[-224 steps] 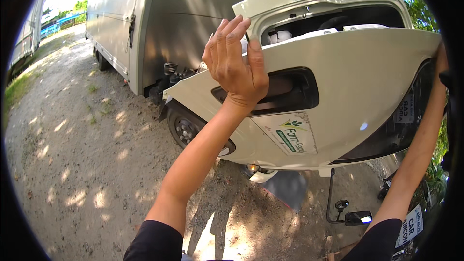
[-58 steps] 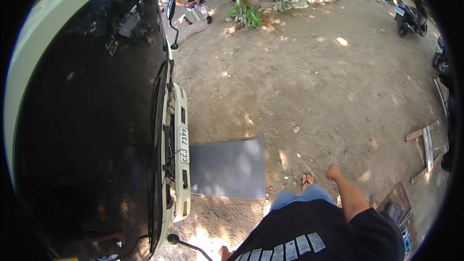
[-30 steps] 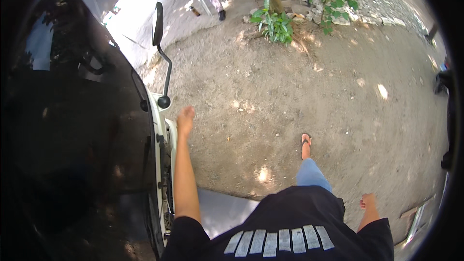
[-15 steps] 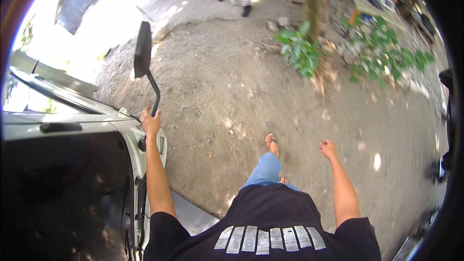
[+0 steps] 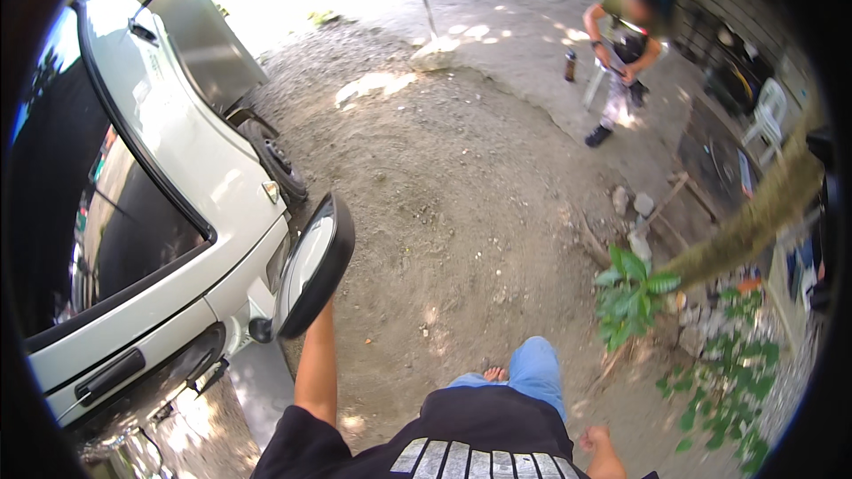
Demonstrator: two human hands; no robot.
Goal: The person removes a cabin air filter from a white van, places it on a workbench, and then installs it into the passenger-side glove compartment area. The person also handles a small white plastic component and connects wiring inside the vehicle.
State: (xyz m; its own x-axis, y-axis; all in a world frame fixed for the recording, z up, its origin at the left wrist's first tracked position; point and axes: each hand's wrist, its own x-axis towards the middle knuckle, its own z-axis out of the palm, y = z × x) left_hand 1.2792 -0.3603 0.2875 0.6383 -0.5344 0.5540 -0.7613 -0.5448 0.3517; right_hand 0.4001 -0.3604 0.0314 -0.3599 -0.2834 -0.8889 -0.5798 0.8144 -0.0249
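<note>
**Left arm behind the truck mirror, hand totally hidden**

So your left forearm (image 5: 318,371) reached up on the left, and its far end vanished behind the side mirror (image 5: 315,268). Your left hand was covered there, so I couldn't tell how open it was, whether it had hold of anything, or even whether it touched the mirror.

The mirror stuck out from the white truck (image 5: 226,191), left of your body. Its long axis ran on a slant, near-left to far-right, pale glass on the left and dark shell on the right. A black knob (image 5: 260,330) sat by its near end. From where your forearm disappeared, most of the mirror stretched farther away, with the near end poking left.

Left was easily the nearer arm. Your right hand (image 5: 595,437) hung low past your jeans (image 5: 537,372), well apart from the mirror. Fingers looked kinda curled, too small to say how far, and I saw nothing in it.

Farther off, a wheel (image 5: 273,160) showed beyond the mirror, and a seated person (image 5: 628,40) was far right, bottle (image 5: 570,66) nearby.
</note>
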